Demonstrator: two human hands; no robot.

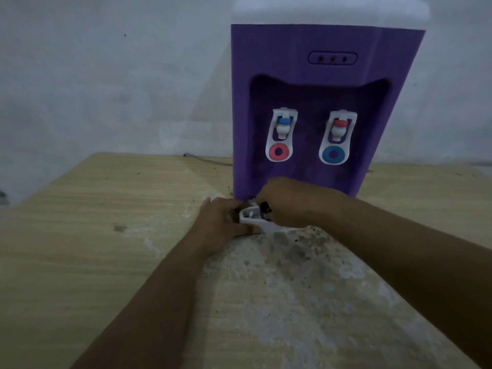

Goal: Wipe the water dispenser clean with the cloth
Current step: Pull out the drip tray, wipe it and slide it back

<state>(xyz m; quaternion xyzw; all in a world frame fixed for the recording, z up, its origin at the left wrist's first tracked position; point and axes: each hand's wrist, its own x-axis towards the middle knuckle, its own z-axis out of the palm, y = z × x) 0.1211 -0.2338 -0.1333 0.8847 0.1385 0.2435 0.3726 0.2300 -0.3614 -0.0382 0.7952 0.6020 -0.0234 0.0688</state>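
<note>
Purple, white-topped water dispenser (pixel 319 43) upright, far right; two white taps (pixel 282 134) recessed. My left hand (pixel 221 222) and right hand (pixel 287 201) grip a white plastic part (pixel 251 215) at its base.

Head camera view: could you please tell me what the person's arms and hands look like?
The left hand and right hand are ungloved, and both arms are bare to the frame's edge, with no sleeves in view. No watch, bracelet or ring shows in the dim light.

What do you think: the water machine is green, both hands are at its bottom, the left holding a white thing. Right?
No: in the head view the water machine is purple, not green. The left hand, holding a white thing, and the right hand are at its bottom.
</note>
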